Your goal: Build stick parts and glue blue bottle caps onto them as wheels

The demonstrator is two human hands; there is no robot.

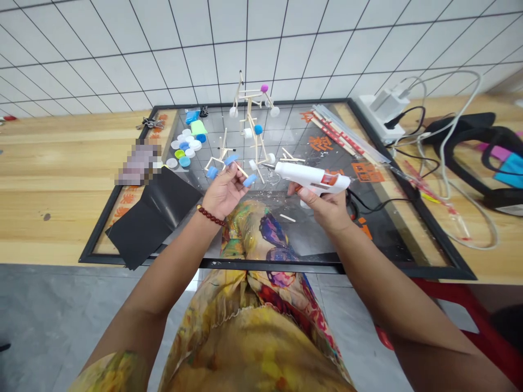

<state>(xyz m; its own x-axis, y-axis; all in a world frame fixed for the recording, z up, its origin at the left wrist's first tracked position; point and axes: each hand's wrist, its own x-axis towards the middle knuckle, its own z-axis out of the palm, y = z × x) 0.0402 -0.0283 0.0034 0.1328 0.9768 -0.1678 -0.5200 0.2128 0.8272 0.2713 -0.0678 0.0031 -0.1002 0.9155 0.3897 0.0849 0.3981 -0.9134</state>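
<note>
My left hand [225, 191] pinches a small stick piece with blue caps [249, 181] at its ends, held over the dark glass panel [196, 245]. In my right hand [329, 209] is a white glue gun [312, 177], its nozzle pointing left, a short distance from the blue-capped piece. Just beyond the nozzle stands a stick figure with white wheels and a blue ball [258, 129]. Behind it is another one with a pink ball [265, 88]. A loose stick [287, 218] lies on the glass between my hands.
Several bottle caps [184, 161] and black sheets [143, 228] lie at the left. Glue sticks and red-marked strips [343, 136] rest at the right back. A power strip [373, 117], tangled white cables [453, 128] and a black strap [441, 158] are farther right. A tiled wall rises behind.
</note>
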